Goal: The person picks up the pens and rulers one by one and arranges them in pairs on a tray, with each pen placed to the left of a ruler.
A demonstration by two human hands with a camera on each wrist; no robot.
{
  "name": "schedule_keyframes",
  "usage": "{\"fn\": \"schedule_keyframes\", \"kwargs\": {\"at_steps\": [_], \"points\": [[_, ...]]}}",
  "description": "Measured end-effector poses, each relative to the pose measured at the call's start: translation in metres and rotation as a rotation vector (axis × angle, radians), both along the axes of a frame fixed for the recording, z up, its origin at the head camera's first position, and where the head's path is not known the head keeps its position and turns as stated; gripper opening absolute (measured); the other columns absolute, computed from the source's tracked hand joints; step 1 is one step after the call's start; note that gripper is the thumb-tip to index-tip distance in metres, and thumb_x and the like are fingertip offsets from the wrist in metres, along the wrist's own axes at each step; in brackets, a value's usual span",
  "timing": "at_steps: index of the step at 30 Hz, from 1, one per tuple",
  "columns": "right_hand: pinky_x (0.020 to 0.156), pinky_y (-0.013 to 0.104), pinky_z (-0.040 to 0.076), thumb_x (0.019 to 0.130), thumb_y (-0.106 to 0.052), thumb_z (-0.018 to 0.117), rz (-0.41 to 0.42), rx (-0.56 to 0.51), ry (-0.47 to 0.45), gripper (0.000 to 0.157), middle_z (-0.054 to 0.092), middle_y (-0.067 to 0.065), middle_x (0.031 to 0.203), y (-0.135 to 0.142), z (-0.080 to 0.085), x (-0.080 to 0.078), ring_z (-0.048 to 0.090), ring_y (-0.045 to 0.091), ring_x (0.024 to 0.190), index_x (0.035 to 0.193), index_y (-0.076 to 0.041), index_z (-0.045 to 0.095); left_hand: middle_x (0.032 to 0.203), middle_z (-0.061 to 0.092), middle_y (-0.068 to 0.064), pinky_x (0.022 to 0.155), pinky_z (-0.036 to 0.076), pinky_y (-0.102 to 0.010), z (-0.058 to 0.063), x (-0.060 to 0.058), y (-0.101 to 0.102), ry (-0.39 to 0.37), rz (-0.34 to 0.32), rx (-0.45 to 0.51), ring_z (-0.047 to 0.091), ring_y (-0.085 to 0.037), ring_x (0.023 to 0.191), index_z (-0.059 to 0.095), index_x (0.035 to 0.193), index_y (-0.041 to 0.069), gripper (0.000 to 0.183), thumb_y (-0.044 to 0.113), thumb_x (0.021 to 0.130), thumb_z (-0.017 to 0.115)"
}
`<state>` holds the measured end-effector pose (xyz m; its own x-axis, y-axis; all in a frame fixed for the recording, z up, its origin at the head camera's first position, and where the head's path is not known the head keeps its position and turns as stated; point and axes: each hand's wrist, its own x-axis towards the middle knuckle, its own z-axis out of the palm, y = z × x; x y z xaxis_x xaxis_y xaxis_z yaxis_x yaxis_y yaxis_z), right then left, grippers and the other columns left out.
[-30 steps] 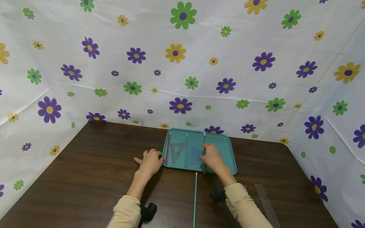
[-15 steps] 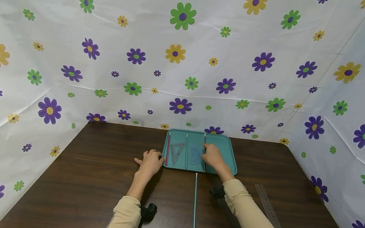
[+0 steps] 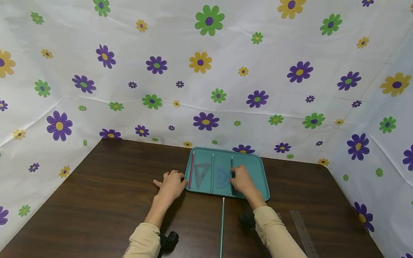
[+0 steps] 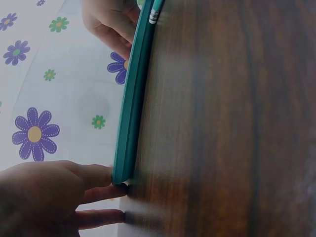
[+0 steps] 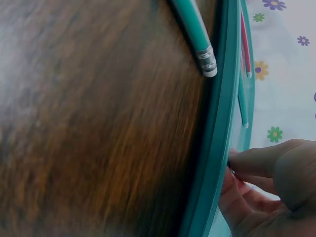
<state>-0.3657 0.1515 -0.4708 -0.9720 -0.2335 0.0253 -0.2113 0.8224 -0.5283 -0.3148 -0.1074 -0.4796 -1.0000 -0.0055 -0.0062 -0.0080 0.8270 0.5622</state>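
A teal tray [image 3: 256, 173] lies at the back of the table. From left to right it holds a red pencil [image 3: 191, 170], a clear set square [image 3: 197, 174], a green pencil [image 3: 212, 173] and a clear protractor [image 3: 222, 177]. Right of these lies a dark pencil [image 3: 232, 162], pinched between the thumb and fingers of my right hand [image 3: 243, 180], which partly cover it. My left hand [image 3: 171, 185] touches the tray's left edge; in the left wrist view its extended fingers [image 4: 98, 218] are at the tray's corner.
Another green pencil [image 3: 222, 232] lies on the table in front of the tray, its eraser end close to the front rim. A clear ruler [image 3: 306, 241] lies slantwise to the right of my right forearm. Flowered sheeting [image 3: 211, 83] stands behind and beside the table.
The dark pencil's near end, at the tray's front rim a second ago, has shifted slightly back inside it with my right hand. My left hand stays at the tray's edge.
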Motion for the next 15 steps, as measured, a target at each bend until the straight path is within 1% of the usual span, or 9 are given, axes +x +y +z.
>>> {"fn": "schedule_keyframes", "kwargs": {"at_steps": [1, 2, 5, 7, 11, 15], "points": [[0.074, 0.041, 0.051, 0.092, 0.002, 0.060, -0.002, 0.002, 0.001, 0.043, 0.047, 0.036, 0.136, 0.0004, -0.0006, 0.0007, 0.057, 0.040, 0.110, 0.133, 0.014, 0.055, 0.146, 0.048, -0.020, 0.104, 0.004, -0.086, 0.0000, 0.0002, 0.0002, -0.003, 0.000, 0.001, 0.028, -0.051, 0.143, 0.064, 0.132, 0.006, 0.038, 0.027, 0.101, 0.057], [0.073, 0.040, 0.052, 0.092, 0.001, 0.061, -0.004, -0.004, -0.004, 0.043, 0.047, 0.036, 0.135, 0.0006, -0.0009, 0.0011, 0.060, 0.039, 0.106, 0.133, 0.013, 0.055, 0.146, 0.049, -0.020, 0.104, 0.004, -0.086, 0.0000, 0.0005, 0.0002, -0.002, 0.000, 0.003, 0.028, -0.051, 0.143, 0.064, 0.132, 0.006, 0.038, 0.027, 0.101, 0.057], [0.060, 0.033, 0.050, 0.093, 0.001, 0.061, -0.004, -0.036, -0.024, 0.044, 0.045, 0.036, 0.136, 0.0006, -0.0011, 0.0013, 0.061, 0.030, 0.085, 0.135, 0.013, 0.054, 0.145, 0.049, -0.020, 0.104, 0.004, -0.086, 0.0002, 0.0005, 0.0002, 0.004, 0.005, 0.011, 0.028, -0.051, 0.142, 0.064, 0.131, 0.006, 0.037, 0.027, 0.101, 0.057], [0.056, 0.029, 0.049, 0.093, 0.000, 0.061, -0.008, -0.049, -0.040, 0.045, 0.044, 0.035, 0.137, 0.0005, -0.0011, 0.0013, 0.059, 0.025, 0.077, 0.136, 0.011, 0.053, 0.145, 0.049, -0.020, 0.103, 0.004, -0.086, 0.0002, 0.0009, 0.0002, 0.006, 0.006, 0.011, 0.028, -0.051, 0.142, 0.064, 0.131, 0.006, 0.037, 0.026, 0.101, 0.057], [0.061, 0.031, 0.053, 0.093, -0.002, 0.063, -0.018, -0.058, -0.037, 0.047, 0.048, 0.032, 0.133, 0.0011, -0.0007, 0.0030, 0.060, 0.024, 0.081, 0.137, 0.010, 0.053, 0.145, 0.049, -0.021, 0.102, 0.004, -0.087, 0.0002, 0.0012, 0.0012, 0.009, 0.001, 0.008, 0.029, -0.052, 0.141, 0.065, 0.130, 0.006, 0.037, 0.026, 0.101, 0.057], [0.072, 0.038, 0.056, 0.093, -0.004, 0.065, -0.018, -0.072, -0.001, 0.048, 0.055, 0.027, 0.123, 0.0020, -0.0015, 0.0058, 0.062, 0.026, 0.083, 0.137, 0.009, 0.053, 0.146, 0.049, -0.021, 0.102, 0.005, -0.087, 0.0000, 0.0006, 0.0017, 0.005, 0.000, -0.002, 0.029, -0.052, 0.141, 0.065, 0.131, 0.006, 0.037, 0.026, 0.101, 0.058]]}}
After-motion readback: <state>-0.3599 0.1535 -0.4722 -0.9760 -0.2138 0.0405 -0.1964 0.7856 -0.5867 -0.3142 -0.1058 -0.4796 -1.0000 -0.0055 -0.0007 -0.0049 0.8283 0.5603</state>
